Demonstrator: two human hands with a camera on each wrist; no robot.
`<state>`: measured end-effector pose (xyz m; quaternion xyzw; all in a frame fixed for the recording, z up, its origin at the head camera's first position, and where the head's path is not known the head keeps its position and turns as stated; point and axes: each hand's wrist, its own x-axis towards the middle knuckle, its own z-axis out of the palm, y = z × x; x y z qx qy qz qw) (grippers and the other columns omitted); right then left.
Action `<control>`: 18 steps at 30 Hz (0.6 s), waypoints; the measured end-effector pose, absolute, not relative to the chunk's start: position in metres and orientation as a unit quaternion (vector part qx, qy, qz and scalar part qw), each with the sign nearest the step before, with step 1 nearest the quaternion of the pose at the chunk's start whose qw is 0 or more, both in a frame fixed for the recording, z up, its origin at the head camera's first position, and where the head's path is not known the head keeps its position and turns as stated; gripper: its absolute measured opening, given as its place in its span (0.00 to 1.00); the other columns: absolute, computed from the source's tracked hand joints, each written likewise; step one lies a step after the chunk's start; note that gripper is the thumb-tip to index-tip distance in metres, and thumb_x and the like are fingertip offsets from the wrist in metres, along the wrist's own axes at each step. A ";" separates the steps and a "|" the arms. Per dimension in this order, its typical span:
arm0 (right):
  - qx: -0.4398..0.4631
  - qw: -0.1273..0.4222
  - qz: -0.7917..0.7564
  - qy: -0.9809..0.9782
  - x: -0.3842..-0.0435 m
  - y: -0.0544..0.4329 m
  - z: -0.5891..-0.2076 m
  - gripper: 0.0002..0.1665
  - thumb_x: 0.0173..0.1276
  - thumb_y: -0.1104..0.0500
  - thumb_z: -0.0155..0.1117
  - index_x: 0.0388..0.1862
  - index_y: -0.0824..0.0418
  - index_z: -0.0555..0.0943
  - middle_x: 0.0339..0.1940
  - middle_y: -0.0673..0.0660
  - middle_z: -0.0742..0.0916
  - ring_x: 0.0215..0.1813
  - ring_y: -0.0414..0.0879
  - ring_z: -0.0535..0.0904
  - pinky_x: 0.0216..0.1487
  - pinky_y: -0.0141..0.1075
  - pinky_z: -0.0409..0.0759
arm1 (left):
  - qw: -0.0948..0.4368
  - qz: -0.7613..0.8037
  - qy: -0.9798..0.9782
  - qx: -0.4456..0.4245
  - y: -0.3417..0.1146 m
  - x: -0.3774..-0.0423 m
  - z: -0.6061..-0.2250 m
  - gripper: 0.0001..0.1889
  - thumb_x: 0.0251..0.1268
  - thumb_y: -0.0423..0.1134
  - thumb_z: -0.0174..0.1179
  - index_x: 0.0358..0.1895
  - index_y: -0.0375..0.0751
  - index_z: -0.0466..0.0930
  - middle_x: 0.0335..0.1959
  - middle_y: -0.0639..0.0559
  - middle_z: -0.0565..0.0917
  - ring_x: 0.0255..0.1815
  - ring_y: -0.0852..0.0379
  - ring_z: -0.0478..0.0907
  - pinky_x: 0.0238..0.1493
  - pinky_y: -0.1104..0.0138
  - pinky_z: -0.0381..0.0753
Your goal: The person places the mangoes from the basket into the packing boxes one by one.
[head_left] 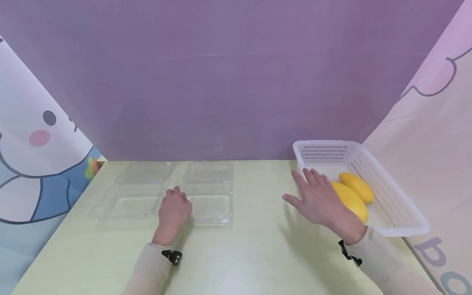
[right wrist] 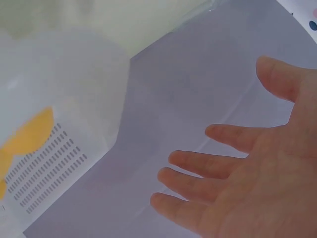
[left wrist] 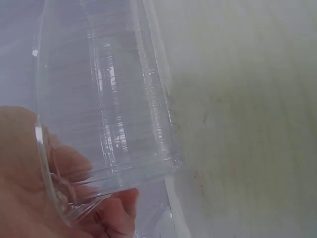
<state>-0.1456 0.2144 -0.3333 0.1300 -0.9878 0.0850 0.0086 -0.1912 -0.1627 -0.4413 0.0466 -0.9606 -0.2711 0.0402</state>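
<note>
My left hand (head_left: 175, 209) pinches the near-left edge of a clear plastic clamshell box (head_left: 208, 209), whose lid lies folded back behind it. In the left wrist view the fingers (left wrist: 116, 213) curl round the box's rim and corner. My right hand (head_left: 317, 200) is spread flat with the fingers apart, over the left side of a white plastic basket (head_left: 400, 192); nothing is in it. Two yellow mangoes, a larger one (head_left: 352, 200) partly hidden by the hand and a smaller one (head_left: 357, 186), lie in the basket.
A second clear clamshell box (head_left: 134, 205) stands unfolded to the left of the held one. The pale table (head_left: 236, 262) meets a purple backdrop (head_left: 228, 90) at the back. Printed cloth panels (head_left: 439, 164) flank both sides.
</note>
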 end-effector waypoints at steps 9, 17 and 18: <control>0.115 -0.006 0.089 -0.989 -0.154 0.223 -0.327 0.47 0.77 0.36 0.52 0.79 0.68 0.59 0.75 0.78 0.63 0.75 0.76 0.55 0.74 0.67 0.52 | 0.015 -0.289 -0.956 0.042 -0.166 -0.192 -0.440 0.29 0.63 0.29 0.40 0.68 0.18 0.61 0.55 0.23 0.69 0.45 0.26 0.77 0.45 0.38 0.78; 0.109 -0.018 0.083 -0.990 -0.162 0.234 -0.322 0.47 0.77 0.35 0.51 0.78 0.69 0.59 0.73 0.80 0.65 0.74 0.77 0.57 0.72 0.68 0.55 | -0.010 -0.344 -0.938 0.045 -0.166 -0.194 -0.435 0.31 0.61 0.30 0.38 0.70 0.21 0.61 0.60 0.21 0.71 0.56 0.25 0.74 0.55 0.37 0.73; 0.108 -0.019 0.082 -0.991 -0.163 0.235 -0.321 0.48 0.77 0.35 0.51 0.78 0.69 0.59 0.73 0.80 0.65 0.74 0.77 0.58 0.72 0.68 0.55 | -0.012 -0.352 -0.935 0.044 -0.167 -0.194 -0.435 0.31 0.61 0.31 0.38 0.70 0.21 0.61 0.60 0.22 0.72 0.56 0.27 0.74 0.56 0.38 0.73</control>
